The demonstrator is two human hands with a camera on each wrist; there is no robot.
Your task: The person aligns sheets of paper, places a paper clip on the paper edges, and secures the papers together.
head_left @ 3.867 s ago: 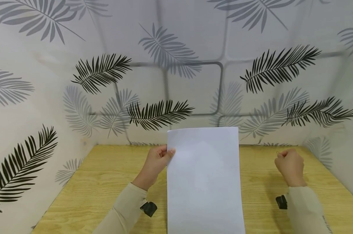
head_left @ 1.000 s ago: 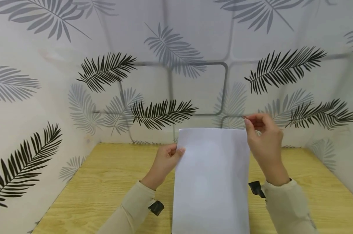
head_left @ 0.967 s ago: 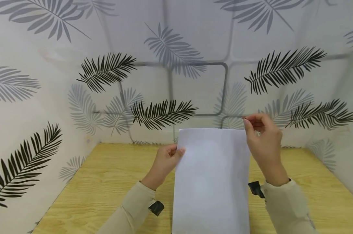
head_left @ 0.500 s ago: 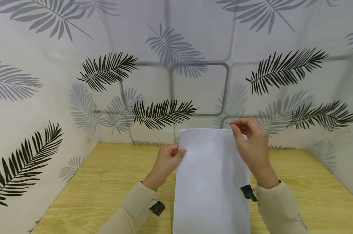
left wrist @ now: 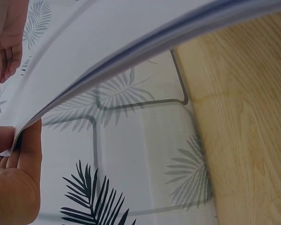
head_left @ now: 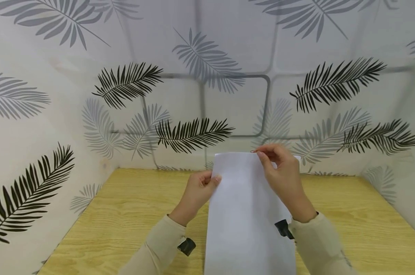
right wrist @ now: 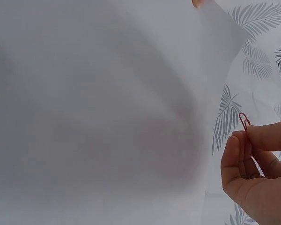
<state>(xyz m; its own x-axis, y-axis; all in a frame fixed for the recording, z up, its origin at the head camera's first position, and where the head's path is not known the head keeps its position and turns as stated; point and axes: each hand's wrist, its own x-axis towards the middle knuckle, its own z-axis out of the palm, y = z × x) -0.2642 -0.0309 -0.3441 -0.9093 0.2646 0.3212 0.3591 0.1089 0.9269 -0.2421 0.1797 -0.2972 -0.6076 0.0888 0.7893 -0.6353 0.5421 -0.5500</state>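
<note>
A stack of white paper sheets (head_left: 241, 214) stands raised in front of me; its layered edges show in the left wrist view. My left hand (head_left: 198, 194) pinches the stack near its upper left corner, thumb in front and fingers behind. Between thumb and fingertips my right hand (head_left: 283, 177) holds a small red paper clip (right wrist: 244, 121), its looped end sticking out. In the head view the clip lies level with the sheets' top edge, right of the middle. The right wrist view shows the clip a little apart from the paper edge.
Under the hands lies a wood-grain table (head_left: 125, 214). A pale wall covering (head_left: 228, 107) printed with dark and grey leaves closes off the back and sides. Each sleeved wrist carries a small black camera mount (head_left: 186, 246).
My right hand has swung from the far right up and then left and down with the paper clip, to the paper's top edge. The left hand keeps its hold, shifted slightly right in view.
</note>
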